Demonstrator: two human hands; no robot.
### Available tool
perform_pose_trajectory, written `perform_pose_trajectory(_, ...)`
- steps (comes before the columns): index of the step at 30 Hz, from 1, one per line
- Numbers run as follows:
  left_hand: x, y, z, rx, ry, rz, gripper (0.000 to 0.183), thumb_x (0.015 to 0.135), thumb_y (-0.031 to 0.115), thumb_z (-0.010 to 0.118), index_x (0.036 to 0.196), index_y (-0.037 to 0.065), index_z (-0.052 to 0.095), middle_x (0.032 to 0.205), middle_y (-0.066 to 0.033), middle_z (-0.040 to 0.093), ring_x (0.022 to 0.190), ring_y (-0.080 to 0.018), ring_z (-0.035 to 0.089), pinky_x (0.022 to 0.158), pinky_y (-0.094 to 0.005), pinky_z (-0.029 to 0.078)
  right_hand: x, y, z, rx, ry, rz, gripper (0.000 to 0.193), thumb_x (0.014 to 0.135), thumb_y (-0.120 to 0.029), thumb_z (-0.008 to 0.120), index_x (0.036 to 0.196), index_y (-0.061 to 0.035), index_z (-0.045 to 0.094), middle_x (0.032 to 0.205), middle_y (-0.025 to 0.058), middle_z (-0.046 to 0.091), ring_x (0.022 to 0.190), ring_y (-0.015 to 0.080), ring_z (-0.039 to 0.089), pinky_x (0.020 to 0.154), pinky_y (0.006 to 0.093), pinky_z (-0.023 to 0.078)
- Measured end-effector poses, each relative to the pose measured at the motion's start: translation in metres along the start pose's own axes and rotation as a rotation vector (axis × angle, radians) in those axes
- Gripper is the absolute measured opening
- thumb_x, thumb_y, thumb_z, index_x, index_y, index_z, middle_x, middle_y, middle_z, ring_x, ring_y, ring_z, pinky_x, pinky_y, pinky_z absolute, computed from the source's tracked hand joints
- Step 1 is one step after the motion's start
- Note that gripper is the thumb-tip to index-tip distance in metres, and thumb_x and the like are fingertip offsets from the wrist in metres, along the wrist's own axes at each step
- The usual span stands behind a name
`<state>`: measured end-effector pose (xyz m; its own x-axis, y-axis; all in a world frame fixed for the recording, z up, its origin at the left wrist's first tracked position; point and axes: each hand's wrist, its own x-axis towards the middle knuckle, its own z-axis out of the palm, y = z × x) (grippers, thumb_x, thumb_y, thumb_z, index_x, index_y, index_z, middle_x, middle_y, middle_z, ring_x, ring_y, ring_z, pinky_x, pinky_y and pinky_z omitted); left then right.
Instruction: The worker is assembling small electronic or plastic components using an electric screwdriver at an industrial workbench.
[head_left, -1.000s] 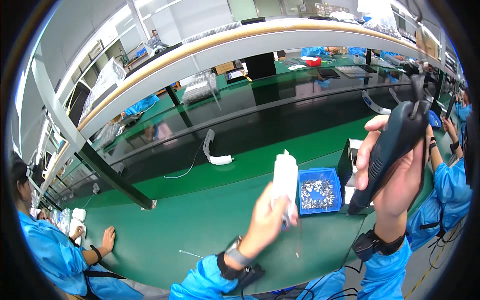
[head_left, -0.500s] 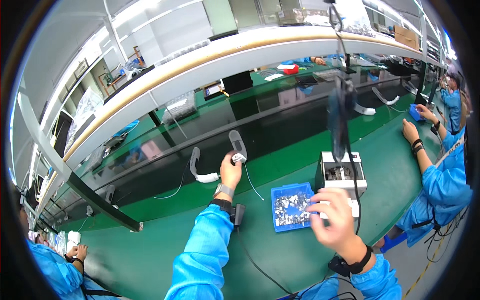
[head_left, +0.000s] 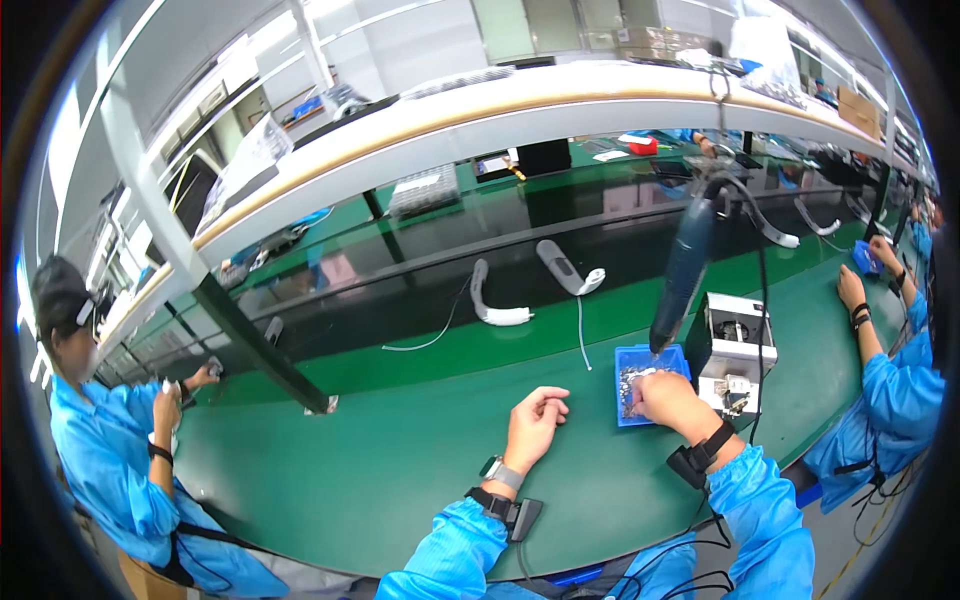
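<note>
The left hand [head_left: 533,424] is resting empty on the green bench [head_left: 400,460], fingers curled loosely inward with nothing between them. Just to its right, the right hand [head_left: 665,397] is reaching into the blue tray [head_left: 668,356], fingertips dipping among the small metal parts; whether they are pinching one I cannot tell. An electric screwdriver [head_left: 686,265] is hanging right above that hand, its tip pointing down at the tray. A white box-shaped fixture [head_left: 737,342] is sitting just right of the tray. Beyond both hands, two white curved handsets [head_left: 493,300] are lying where the green mat is meeting a dark belt [head_left: 420,280]. Farther off, a long pale shelf [head_left: 480,120] is arching over the line. Far to the left and right, other people in blue coats [head_left: 100,450] are working at the same bench.
</note>
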<state>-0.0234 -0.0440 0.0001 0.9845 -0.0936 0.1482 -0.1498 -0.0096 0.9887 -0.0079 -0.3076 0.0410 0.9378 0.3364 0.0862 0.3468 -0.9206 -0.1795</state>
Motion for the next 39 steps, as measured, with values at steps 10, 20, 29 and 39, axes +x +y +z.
perform_pose_trajectory(10,-0.004,-0.001,-0.016,-0.053,-0.049,0.033,0.022,0.095,0.003,0.048,0.108,0.003,0.067,0.080,-0.0015,0.064,0.071,-0.0085,0.059,0.065,-0.0230,0.050,-0.011,-0.031,-0.022,0.195,0.340,-0.029,0.004,0.074,-0.004,0.065,0.076,-0.0047,0.062,0.069,0.0113,0.066,0.065,0.0275,0.066,0.061,0.0361,0.052)
perform_pose_trajectory(20,0.002,0.005,-0.011,-0.017,-0.055,0.021,0.023,0.095,0.005,0.048,0.107,0.003,0.067,0.082,-0.0013,0.065,0.070,-0.0082,0.059,0.067,-0.0231,0.051,-0.018,-0.067,-0.038,0.257,0.493,-0.018,0.011,0.079,-0.001,0.070,0.087,-0.0065,0.073,0.083,0.0101,0.067,0.077,0.0294,0.066,0.069,0.0380,0.053)
perform_pose_trajectory(29,-0.009,-0.012,-0.026,-0.299,0.093,0.014,0.021,0.096,0.003,0.050,0.112,0.001,0.064,0.084,-0.0037,0.065,0.069,-0.0081,0.058,0.064,-0.0229,0.050,0.000,-0.151,0.007,0.762,0.487,-0.264,0.016,0.081,-0.001,0.071,0.096,-0.0050,0.074,0.088,0.0117,0.069,0.075,0.0235,0.068,0.069,0.0332,0.055)
perform_pose_trajectory(39,-0.019,-0.004,-0.021,-0.194,0.115,-0.004,0.016,0.096,0.005,0.058,0.111,-0.001,0.062,0.092,-0.0057,0.067,0.077,-0.0088,0.062,0.070,-0.0224,0.053,0.027,-0.127,0.068,1.568,0.147,0.101,0.011,0.095,-0.002,0.059,0.099,0.0065,0.064,0.087,0.0120,0.070,0.074,0.0146,0.069,0.069,0.0275,0.059)
